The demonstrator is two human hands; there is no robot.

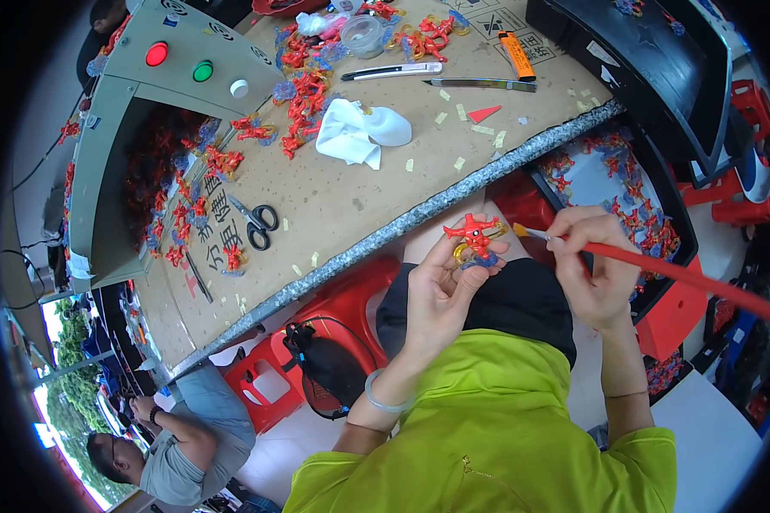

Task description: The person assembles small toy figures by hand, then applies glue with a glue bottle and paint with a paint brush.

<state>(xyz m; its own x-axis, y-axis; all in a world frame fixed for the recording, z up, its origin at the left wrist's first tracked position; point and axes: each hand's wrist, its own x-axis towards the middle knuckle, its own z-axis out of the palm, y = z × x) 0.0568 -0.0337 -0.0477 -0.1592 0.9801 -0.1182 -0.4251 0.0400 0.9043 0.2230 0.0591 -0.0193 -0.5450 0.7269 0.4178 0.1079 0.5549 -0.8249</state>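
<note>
My left hand point(441, 286) holds a small red toy figure point(473, 237) with a yellow ring and a blue base, raised in front of my lap below the table's edge. My right hand point(592, 261) grips a long red-handled paintbrush point(659, 269). Its yellowish tip point(522, 231) sits just right of the figure, close to it; whether it touches I cannot tell. A pale bangle circles my left wrist.
On the cardboard-topped table point(334, 205) lie black scissors point(257, 224), a white cloth point(359, 132), two utility knives point(393, 72), an orange marker point(516, 55) and several red figures point(304, 94). A tray of figures point(612, 184) is at right. Red stools point(334, 299) stand below. Another person point(180, 445) sits lower left.
</note>
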